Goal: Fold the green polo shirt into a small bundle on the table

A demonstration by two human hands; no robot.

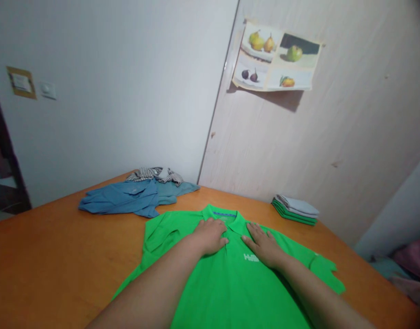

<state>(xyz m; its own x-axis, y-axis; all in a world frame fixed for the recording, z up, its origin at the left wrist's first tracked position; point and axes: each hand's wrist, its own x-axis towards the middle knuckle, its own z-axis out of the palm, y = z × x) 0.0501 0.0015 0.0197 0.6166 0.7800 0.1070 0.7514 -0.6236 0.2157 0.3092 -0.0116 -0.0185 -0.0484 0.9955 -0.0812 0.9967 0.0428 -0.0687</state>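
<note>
A bright green polo shirt lies spread front side up on the table, its collar at the far end and white lettering on the chest. My left hand rests on the shirt just below the collar, left of the button placket, with the fingers stretched out. On the other side of the placket, my right hand lies flat on the chest near the lettering, fingers apart. Neither hand grips the cloth. The left sleeve in view is creased and partly folded in, and the lower part of the shirt runs out of view.
Blue garments and a striped cloth lie in a loose heap at the back left of the orange-brown table. A stack of folded grey and green clothes sits at the back right. Walls border the table behind.
</note>
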